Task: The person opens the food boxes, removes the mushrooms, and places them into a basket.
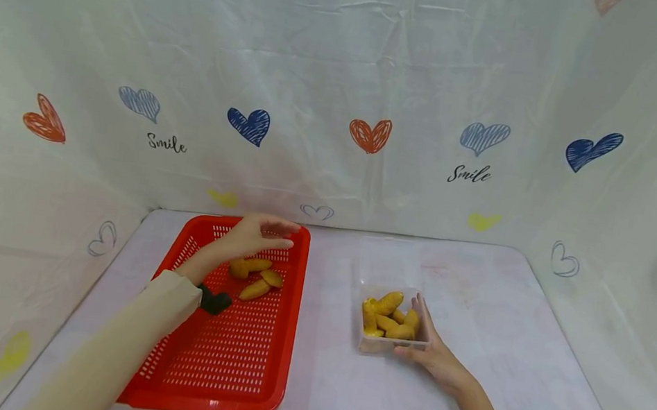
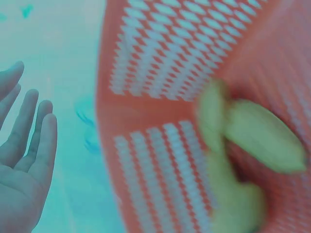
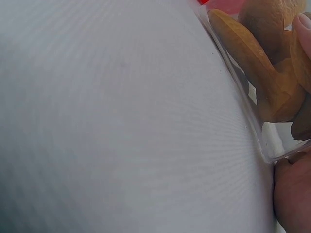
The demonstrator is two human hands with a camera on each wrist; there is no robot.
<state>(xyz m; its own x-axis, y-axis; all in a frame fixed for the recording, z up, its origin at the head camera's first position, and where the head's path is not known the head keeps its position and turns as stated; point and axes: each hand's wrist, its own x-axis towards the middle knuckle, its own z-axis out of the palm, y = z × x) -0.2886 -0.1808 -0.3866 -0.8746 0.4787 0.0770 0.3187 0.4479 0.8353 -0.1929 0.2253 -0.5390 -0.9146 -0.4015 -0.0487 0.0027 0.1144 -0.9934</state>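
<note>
My left hand [image 1: 261, 234] hovers over the far part of a red perforated basket [image 1: 212, 402], its fingers apart and loosely bent with nothing in them. Several yellow-brown, knobby root-like pieces [image 1: 255, 289] lie in the basket beneath it. The left wrist view shows that hand [image 2: 29, 150] beyond the basket's slotted wall [image 2: 146, 114]. To the right, my right hand [image 1: 439, 357] grips a clear plastic container [image 1: 373, 346] at its right side and front corner. Several similar yellow-brown pieces [image 1: 391, 315] fill the container. In the right wrist view only part of the hand [image 3: 294, 194] shows.
A pale tabletop [image 1: 316, 385] carries both the basket and the container. A clear lid-like sheet [image 1: 390, 259] extends behind the container. White sheeting with printed hearts [image 1: 369, 137] hangs behind and at both sides.
</note>
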